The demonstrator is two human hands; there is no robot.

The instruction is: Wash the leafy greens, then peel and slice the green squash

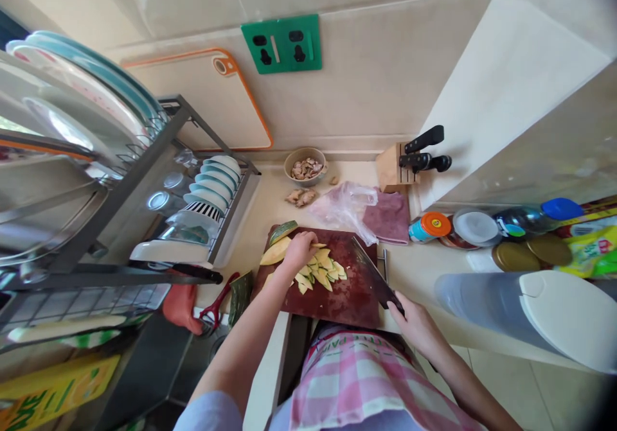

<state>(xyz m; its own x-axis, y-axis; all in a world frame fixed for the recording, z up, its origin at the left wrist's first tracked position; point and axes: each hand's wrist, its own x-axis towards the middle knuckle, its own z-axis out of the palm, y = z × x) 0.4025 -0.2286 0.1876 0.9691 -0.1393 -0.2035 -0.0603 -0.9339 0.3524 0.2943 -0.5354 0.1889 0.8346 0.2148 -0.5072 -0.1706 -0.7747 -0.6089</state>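
A dark red cutting board (347, 302) lies on the counter in front of me. On it is a pile of thin, pale yellow squash slices (322, 269) with green skin edges. My left hand (299, 251) is above the pile, fingers closed on a squash slice; the fingertips are partly hidden. Larger squash pieces (276, 251) lie just left of that hand. My right hand (409, 318) grips the handle of a kitchen knife (373, 272), whose dark blade slants across the board's right side.
Behind the board are a bowl of sliced mushrooms (305, 166), ginger (300, 197), a plastic bag (354, 203), a purple cloth (389, 216) and a knife block (391, 166). A dish rack (231, 216) stands left, near red scissors (219, 302). Jars and a pitcher (482, 296) stand right.
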